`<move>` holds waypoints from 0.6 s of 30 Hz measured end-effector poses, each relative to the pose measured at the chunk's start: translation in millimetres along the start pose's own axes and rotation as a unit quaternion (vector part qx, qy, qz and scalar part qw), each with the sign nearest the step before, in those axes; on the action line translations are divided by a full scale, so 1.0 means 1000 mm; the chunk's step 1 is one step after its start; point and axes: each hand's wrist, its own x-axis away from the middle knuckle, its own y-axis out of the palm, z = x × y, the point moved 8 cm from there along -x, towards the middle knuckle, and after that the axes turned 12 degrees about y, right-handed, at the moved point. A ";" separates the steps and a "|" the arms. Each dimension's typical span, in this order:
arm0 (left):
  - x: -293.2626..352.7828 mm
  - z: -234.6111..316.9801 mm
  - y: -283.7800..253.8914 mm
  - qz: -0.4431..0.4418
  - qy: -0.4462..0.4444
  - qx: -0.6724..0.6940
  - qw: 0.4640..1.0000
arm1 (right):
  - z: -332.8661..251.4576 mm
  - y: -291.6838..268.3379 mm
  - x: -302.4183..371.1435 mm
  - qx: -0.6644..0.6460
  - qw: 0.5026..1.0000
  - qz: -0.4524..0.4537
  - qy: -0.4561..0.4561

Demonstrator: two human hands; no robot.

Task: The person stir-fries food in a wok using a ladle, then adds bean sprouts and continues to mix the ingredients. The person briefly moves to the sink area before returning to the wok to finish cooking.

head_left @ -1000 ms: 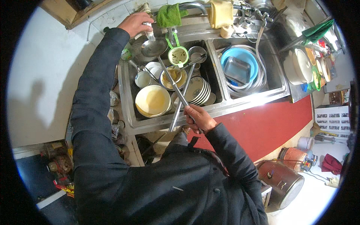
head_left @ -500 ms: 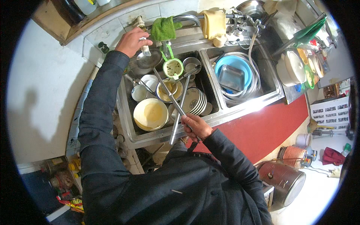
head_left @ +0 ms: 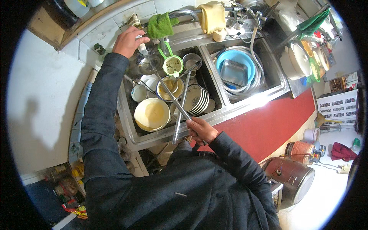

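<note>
My left hand [head_left: 130, 41] is at the wall tap [head_left: 135, 21], its fingers curled round the tap's body just above a white spout [head_left: 142, 49]. Low in my right hand [head_left: 201, 131] is the long metal handle of a ladle [head_left: 149, 65], fingers wrapped round it. The ladle's round bowl sits below the spout, with bright glints inside; whether water is running is hard to make out. Under the ladle's handle, a second long-handled metal utensil [head_left: 179, 122] crosses the left basin. Beside the ladle's bowl rests a green-rimmed strainer [head_left: 173, 66].
The left basin holds a cream bowl [head_left: 152, 115], a white cup [head_left: 139, 93], a row of plates [head_left: 196, 100] and a small metal pot [head_left: 191, 61]. A blue basin [head_left: 245, 61] and coiled hose fill the right one. Green cloth [head_left: 160, 26] and yellow cloth [head_left: 212, 19] hang over the faucet pipe.
The whole view has shifted slightly. Both hands keep their grips, on the tap and on the ladle handle. The ladle's bowl, still under the spout, shows brighter glints than before.
</note>
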 end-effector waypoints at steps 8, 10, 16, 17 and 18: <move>0.000 0.006 -0.002 0.004 -0.012 -0.023 1.000 | 0.000 -0.002 0.006 -0.018 1.000 -0.001 0.007; 0.000 0.009 -0.003 0.008 -0.014 -0.026 1.000 | 0.001 -0.002 0.006 -0.026 1.000 0.003 0.009; 0.005 0.008 -0.005 0.062 -0.039 -0.047 0.996 | 0.005 -0.008 0.013 -0.029 1.000 0.012 0.004; 0.005 0.007 -0.004 0.058 -0.044 -0.045 0.996 | 0.006 -0.009 0.014 -0.044 0.999 0.009 0.007; 0.006 0.007 -0.004 0.054 -0.050 -0.044 0.996 | 0.008 -0.010 0.016 -0.058 0.998 0.006 0.011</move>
